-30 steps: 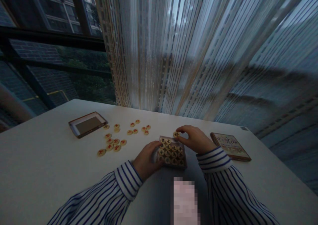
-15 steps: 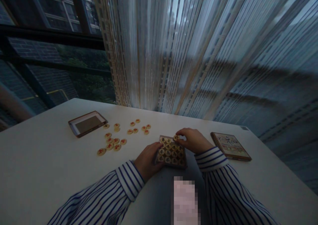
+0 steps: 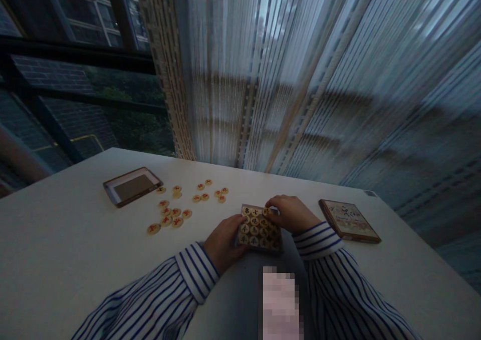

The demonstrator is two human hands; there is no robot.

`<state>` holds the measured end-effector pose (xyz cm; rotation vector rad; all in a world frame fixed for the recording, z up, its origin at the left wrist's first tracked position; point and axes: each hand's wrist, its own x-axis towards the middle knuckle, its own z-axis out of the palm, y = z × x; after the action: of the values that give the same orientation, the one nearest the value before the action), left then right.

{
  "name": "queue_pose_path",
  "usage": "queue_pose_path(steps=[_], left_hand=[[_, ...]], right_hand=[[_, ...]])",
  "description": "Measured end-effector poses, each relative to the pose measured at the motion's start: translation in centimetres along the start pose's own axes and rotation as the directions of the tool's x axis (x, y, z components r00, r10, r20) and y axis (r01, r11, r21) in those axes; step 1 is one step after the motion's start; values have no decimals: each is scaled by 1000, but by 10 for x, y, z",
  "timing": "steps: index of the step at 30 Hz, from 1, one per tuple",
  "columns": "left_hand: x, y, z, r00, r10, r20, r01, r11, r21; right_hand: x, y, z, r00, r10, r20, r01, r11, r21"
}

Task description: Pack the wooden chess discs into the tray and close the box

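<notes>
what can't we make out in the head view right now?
All in the head view:
Box of pieces, left wall: partly behind the left hand.
Its far right corner: behind the right hand.
Gripped piece: fingers cover its edge; can't tell if seated.
Printed box: small lettering too tiny, dim.
Left sleeve, right sleeve: cut off by bottom edge.

Free tabletop (image 3: 248,186) beyond the box (image 3: 265,251), left grip (image 3: 224,241) and right grip (image 3: 293,213) at its sides
</notes>
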<state>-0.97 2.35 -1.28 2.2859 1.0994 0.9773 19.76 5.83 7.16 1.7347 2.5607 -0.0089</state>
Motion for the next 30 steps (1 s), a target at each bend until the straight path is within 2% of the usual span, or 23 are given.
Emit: queue_pose_path(steps=[10, 30], left_hand=[[-1, -1, 1, 1000, 21, -21, -20, 1000, 18], [-1, -3, 2, 1000, 27, 11, -27, 999, 32]], right_hand=[[1, 0, 2, 999, -26, 33, 27, 999, -41], [3, 1, 6, 997, -45, 55, 49, 996, -75]])
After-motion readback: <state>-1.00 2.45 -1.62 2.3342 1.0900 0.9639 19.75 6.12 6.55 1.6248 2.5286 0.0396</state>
